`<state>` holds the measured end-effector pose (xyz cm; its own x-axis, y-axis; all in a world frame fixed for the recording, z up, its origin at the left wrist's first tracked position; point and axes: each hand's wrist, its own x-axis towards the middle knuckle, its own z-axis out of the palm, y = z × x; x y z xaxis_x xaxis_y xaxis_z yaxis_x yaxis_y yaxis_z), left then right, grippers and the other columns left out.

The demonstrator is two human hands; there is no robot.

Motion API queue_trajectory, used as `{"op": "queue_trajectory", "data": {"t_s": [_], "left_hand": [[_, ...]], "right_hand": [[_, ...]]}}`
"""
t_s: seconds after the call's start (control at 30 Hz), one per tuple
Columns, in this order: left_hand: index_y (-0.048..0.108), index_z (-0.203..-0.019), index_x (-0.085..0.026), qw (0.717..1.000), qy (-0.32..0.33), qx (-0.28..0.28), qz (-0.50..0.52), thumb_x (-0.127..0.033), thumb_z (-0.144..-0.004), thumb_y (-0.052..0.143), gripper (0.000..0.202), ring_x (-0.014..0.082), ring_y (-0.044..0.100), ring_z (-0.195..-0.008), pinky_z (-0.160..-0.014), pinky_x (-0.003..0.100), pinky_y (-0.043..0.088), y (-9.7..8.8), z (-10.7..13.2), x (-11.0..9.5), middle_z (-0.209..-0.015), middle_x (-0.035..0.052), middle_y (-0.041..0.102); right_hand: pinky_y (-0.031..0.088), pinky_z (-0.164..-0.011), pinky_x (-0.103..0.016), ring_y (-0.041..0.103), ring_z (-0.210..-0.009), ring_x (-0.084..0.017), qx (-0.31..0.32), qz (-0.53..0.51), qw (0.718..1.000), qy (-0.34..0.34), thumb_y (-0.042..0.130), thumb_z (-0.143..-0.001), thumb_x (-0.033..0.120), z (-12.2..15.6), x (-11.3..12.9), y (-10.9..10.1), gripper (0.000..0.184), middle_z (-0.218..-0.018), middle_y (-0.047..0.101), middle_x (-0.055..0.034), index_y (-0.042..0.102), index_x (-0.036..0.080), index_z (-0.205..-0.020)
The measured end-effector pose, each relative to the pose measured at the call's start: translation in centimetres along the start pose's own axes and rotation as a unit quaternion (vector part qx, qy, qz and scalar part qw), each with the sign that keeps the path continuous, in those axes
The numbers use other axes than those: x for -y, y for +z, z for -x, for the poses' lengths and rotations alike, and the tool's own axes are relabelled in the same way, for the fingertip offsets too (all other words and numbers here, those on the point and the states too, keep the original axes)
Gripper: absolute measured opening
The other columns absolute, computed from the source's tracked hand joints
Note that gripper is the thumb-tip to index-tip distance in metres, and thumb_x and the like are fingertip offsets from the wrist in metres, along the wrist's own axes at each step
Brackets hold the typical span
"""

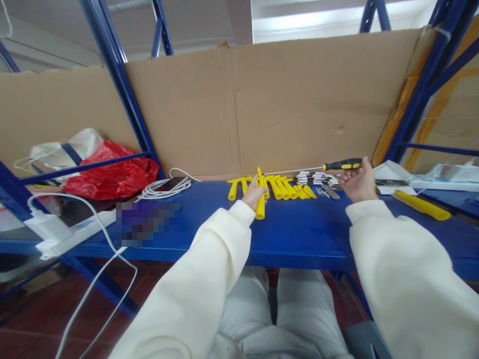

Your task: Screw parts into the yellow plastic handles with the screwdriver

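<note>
My left hand (253,194) grips a yellow T-shaped plastic handle (260,210) above the blue table, its wide end pointing toward me. In my right hand (358,183) is a long screwdriver (342,164) with a black and yellow grip. Its thin shaft reaches left, and the tip comes close to the upper part of the handle; whether they touch I cannot tell. Behind my left hand lies a row of similar yellow handles (276,190). Beside them are small flat yellow pieces (309,191), small metal screws (322,192) and a stack of black-and-white packets (312,178).
A yellow tapered piece (424,204) lies at the right by a white power strip (458,183). On the left are a coiled white cable (164,188), a red plastic bag (112,169) and a white charger (48,227). A cardboard wall (292,109) closes off the back.
</note>
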<state>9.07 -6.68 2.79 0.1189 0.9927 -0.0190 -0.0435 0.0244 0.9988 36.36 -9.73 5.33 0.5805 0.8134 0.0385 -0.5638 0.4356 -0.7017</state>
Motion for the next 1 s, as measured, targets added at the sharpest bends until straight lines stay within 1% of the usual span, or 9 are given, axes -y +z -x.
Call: {"op": "queue_trajectory", "data": {"t_s": [0.07,0.2,0.27,0.37,0.5,0.63,0.73,0.87,1.0], "left_hand": [[0.031,-0.168,-0.038,1.0,-0.002,0.001,0.001,-0.009,-0.088,0.064,0.091,0.0069,0.048,-0.051,-0.046,0.019,0.042,0.0,0.0,0.0,-0.106,0.0072,0.069],[0.034,-0.168,-0.039,1.0,-0.002,0.005,0.001,-0.013,-0.088,0.067,0.09,0.0083,0.051,-0.053,-0.048,0.02,0.042,-0.1,-0.3,0.1,-0.107,0.0079,0.069],[0.033,-0.168,-0.039,1.0,-0.004,0.006,0.001,-0.012,-0.089,0.066,0.09,0.0084,0.051,-0.053,-0.048,0.02,0.042,-0.2,-0.3,0.1,-0.108,0.0085,0.069],[0.031,-0.169,-0.038,1.0,-0.01,0.005,-0.004,-0.012,-0.089,0.064,0.09,0.0077,0.05,-0.054,-0.047,0.02,0.042,-0.1,-0.3,0.0,-0.112,0.0095,0.069],[0.03,-0.169,-0.037,1.0,-0.011,0.005,-0.012,-0.011,-0.089,0.062,0.09,0.007,0.048,-0.053,-0.046,0.019,0.042,-0.1,-0.1,-0.1,-0.113,0.0095,0.069],[0.03,-0.169,-0.036,1.0,-0.008,0.006,-0.015,-0.009,-0.088,0.063,0.091,0.0061,0.047,-0.051,-0.047,0.019,0.041,0.0,0.1,-0.2,-0.11,0.0083,0.07],[0.032,-0.168,-0.033,1.0,-0.009,0.003,-0.013,-0.01,-0.088,0.064,0.089,0.0062,0.046,-0.05,-0.046,0.02,0.04,0.0,0.1,-0.2,-0.106,0.0081,0.07],[0.034,-0.167,-0.034,1.0,-0.006,0.002,-0.012,-0.013,-0.088,0.067,0.088,0.0069,0.048,-0.051,-0.048,0.02,0.041,0.0,-0.1,-0.1,-0.104,0.0075,0.071],[0.032,-0.168,-0.034,1.0,0.001,0.005,-0.013,-0.014,-0.087,0.068,0.09,0.0074,0.05,-0.052,-0.05,0.021,0.043,-0.1,-0.4,0.2,-0.104,0.0075,0.071]], "right_hand": [[0.03,-0.037,-0.021,0.03,-0.043,-0.011,0.0,0.001,1.0,-0.004,0.041,-0.112,0.051,0.0,0.0,0.0,0.047,-0.054,0.034,0.0054,0.042,0.024,-0.073],[0.028,-0.035,-0.023,0.027,-0.045,-0.012,0.012,0.01,1.0,-0.012,0.052,-0.106,0.058,0.2,0.0,0.1,0.052,-0.052,0.032,0.0049,0.036,0.025,-0.07],[0.029,-0.036,-0.02,0.026,-0.045,-0.011,0.003,0.012,1.0,-0.013,0.048,-0.107,0.06,0.4,0.0,0.2,0.055,-0.052,0.031,0.005,0.034,0.024,-0.068],[0.028,-0.038,-0.017,0.026,-0.044,-0.009,-0.014,0.014,1.0,-0.004,0.041,-0.11,0.06,0.7,0.1,0.4,0.057,-0.051,0.03,0.0061,0.035,0.022,-0.068],[0.027,-0.038,-0.016,0.027,-0.043,-0.008,-0.025,0.004,1.0,0.003,0.043,-0.111,0.057,0.9,0.1,0.7,0.054,-0.051,0.029,0.0079,0.037,0.022,-0.07],[0.026,-0.036,-0.014,0.025,-0.041,-0.007,-0.044,-0.013,0.999,0.007,0.041,-0.113,0.051,1.1,0.2,0.9,0.05,-0.049,0.027,0.0096,0.036,0.023,-0.072],[0.03,-0.036,-0.013,0.03,-0.039,-0.006,-0.046,-0.014,0.999,-0.002,0.039,-0.114,0.052,1.1,0.1,0.9,0.049,-0.05,0.03,0.0099,0.039,0.023,-0.073],[0.042,-0.039,-0.013,0.043,-0.04,-0.008,-0.034,0.013,0.999,-0.012,0.041,-0.112,0.056,0.2,-0.2,0.3,0.05,-0.05,0.032,0.0091,0.046,0.023,-0.075],[0.049,-0.041,-0.015,0.051,-0.043,-0.01,-0.031,0.013,0.999,-0.013,0.037,-0.114,0.05,-0.5,-0.4,-0.2,0.046,-0.05,0.03,0.0078,0.049,0.025,-0.077]]}}
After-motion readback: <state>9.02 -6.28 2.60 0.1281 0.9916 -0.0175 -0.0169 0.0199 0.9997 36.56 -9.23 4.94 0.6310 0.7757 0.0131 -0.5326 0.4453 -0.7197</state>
